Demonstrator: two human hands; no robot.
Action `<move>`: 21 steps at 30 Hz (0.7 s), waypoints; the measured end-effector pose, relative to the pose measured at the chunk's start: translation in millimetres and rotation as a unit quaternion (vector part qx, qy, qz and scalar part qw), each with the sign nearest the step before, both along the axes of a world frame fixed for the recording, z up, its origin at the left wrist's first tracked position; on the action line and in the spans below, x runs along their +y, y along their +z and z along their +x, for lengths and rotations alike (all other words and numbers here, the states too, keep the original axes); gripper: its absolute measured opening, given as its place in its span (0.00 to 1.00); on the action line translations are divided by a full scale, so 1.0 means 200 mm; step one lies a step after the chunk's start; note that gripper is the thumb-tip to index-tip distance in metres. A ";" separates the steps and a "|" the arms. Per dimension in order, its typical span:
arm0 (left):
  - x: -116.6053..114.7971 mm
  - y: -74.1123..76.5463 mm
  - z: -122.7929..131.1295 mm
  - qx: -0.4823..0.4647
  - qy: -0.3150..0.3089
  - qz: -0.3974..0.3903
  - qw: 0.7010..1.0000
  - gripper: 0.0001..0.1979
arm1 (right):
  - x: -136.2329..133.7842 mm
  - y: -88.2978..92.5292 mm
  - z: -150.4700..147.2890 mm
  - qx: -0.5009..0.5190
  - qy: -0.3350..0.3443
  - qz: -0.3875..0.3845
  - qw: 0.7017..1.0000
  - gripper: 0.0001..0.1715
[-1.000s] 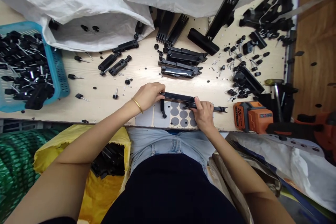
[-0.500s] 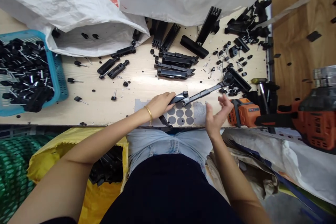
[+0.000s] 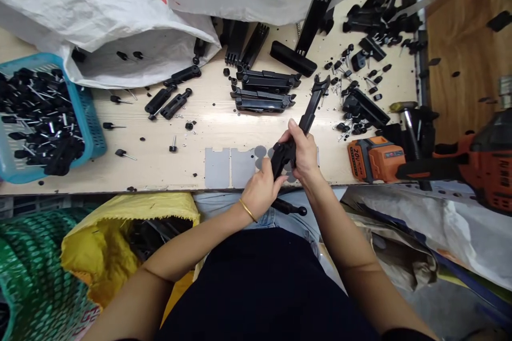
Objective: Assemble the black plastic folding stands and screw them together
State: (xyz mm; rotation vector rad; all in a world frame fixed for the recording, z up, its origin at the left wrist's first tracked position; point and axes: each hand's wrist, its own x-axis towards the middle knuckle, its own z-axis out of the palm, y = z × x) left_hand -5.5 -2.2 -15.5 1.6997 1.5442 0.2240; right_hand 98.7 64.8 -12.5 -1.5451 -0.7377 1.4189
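Note:
A black jointed bracket arm (image 3: pixel 307 117) slants up and away from me in both hands, its forked tip toward the far right. My left hand (image 3: pixel 261 187) is closed on its lower, thicker end near the table edge. Around its middle, just under the narrower extending section, my right hand (image 3: pixel 306 153) is wrapped. A black ball-ended rod (image 3: pixel 290 206) hangs below my hands over my lap; whether it joins the arm is hidden. Grey sheets with round cut pieces (image 3: pixel 242 168) lie under and beside my hands.
Folded black bracket arms (image 3: pixel 264 101) lie beyond my hands. On the left stands a blue basket (image 3: pixel 94 136) of black-headed screws. White sacks (image 3: pixel 120 16) line the back. At right are a hammer (image 3: pixel 408 125), an orange cordless drill (image 3: pixel 486 162) and several loose screws.
My right hand has moved left and closed on the bracket arm. The arm has swung more upright, its far end leaving the parts at right. My left hand has shifted slightly right and nearer me.

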 end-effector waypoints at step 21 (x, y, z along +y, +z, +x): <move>0.07 -0.07 -0.07 -0.473 0.128 -0.285 0.824 0.35 | -0.21 0.01 -0.06 -0.022 -0.073 0.076 0.994 0.24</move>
